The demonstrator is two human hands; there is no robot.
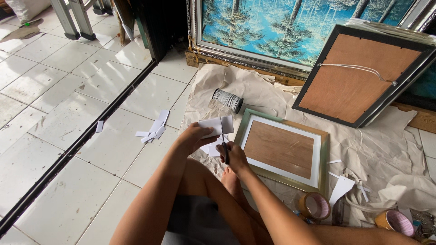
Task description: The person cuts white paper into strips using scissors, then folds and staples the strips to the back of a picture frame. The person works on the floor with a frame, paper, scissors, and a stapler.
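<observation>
Cutting: I hold a sheet of white paper [217, 125] up over the floor and work scissors [223, 144] into it.
Left hand [194, 137]: fingers pinched on the near-left edge of the paper, thumb on top; I judge this keeps the sheet taut and level so the blades can bite cleanly.
Right hand [235, 158]: fingers closed through the handles of the scissors, blades pointing away from me and up into the sheet.
Paper, position: above the edge of the crumpled brown wrapping paper [363, 149], just left of the picture frame [283, 150] and near my knees.
Paper, look: plain white, stiff enough to stay flat, roughly rectangular, with a slit where the blades enter; a second white piece shows below it.
Offcuts [153, 129]: small white strips on the floor tiles [68, 113] to my left, well apart from the frame, likely dropped clear of the work.
Picture frame: lying face down on the wrapping paper, brown backing board bordered in white, gold-green moulding.
String spool [228, 100]: on its side beyond the paper.
Tape rolls [313, 206]: two, near my right forearm, within reach.
Second frame [363, 75]: leaning back-outward against a blue forest painting [281, 27].
</observation>
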